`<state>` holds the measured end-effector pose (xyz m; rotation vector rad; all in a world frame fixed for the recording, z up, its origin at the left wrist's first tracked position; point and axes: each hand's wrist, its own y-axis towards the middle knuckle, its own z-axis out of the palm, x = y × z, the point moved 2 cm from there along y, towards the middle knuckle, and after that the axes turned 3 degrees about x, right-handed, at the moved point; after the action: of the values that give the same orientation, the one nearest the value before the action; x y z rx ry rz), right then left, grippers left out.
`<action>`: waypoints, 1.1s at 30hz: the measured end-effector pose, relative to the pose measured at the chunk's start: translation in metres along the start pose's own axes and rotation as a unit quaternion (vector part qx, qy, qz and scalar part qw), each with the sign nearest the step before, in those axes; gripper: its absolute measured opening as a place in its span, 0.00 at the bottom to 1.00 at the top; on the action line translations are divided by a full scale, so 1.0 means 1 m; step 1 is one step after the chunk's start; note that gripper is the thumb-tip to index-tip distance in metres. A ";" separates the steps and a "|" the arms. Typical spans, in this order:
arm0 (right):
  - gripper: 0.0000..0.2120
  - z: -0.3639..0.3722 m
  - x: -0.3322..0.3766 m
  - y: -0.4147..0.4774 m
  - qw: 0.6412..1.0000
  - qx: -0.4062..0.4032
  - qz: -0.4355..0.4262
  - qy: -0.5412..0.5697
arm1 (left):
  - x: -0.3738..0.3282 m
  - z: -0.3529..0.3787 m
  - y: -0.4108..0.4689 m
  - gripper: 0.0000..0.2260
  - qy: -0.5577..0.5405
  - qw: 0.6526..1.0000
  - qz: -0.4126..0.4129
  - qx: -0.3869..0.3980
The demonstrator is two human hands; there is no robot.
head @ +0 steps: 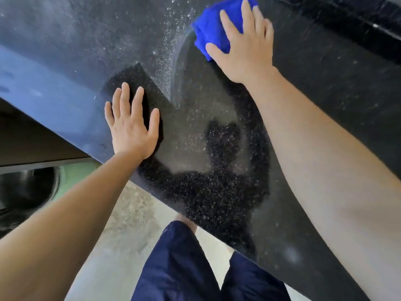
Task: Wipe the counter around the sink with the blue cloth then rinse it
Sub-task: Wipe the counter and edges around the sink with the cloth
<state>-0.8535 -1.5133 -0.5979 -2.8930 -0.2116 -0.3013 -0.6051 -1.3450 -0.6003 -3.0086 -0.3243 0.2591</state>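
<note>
Dark blue shorts [195, 268] at the bottom. Pale, speckled floor [121, 242] under them. A round, dark, shiny tub [26, 192] on the left, down low, beside a green patch [73, 172]. Blurry there, hard to tell more.

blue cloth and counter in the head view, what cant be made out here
- Blue cloth: in the head view the right hand covers much of it, and the top edge of the frame cuts it off.
- Counter: glare and motion blur in the head view hide how wet it is.
- Sink: not identifiable in the head view.
- Dark round object at lower left: blurred, partly cut by the frame edge.
- Left hand: flat, nothing held.
</note>
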 end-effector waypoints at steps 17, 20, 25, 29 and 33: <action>0.33 0.044 0.004 -0.272 0.980 0.066 -0.185 -0.013 | -0.001 -0.005 -0.001 0.27 0.003 1.000 0.005 0.030; 0.34 0.054 0.038 -0.257 0.990 0.029 -0.141 -0.015 | 0.001 -0.004 0.001 0.28 0.005 0.999 0.015 0.033; 0.32 0.070 0.098 -0.233 0.999 0.004 -0.046 -0.006 | 0.004 -0.005 0.003 0.28 -0.034 0.997 0.025 0.061; 0.31 0.079 0.133 -0.239 1.000 -0.005 0.009 -0.006 | 0.047 -0.035 0.015 0.22 -0.125 0.980 0.112 0.107; 0.31 0.092 0.201 -0.231 1.000 -0.002 -0.011 -0.003 | 0.140 -0.061 0.002 0.23 -0.039 0.983 0.178 0.022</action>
<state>-0.6796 -1.2444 -0.5939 -2.8982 -0.2444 -0.2987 -0.4587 -1.3215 -0.5626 -2.9998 0.2171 0.4065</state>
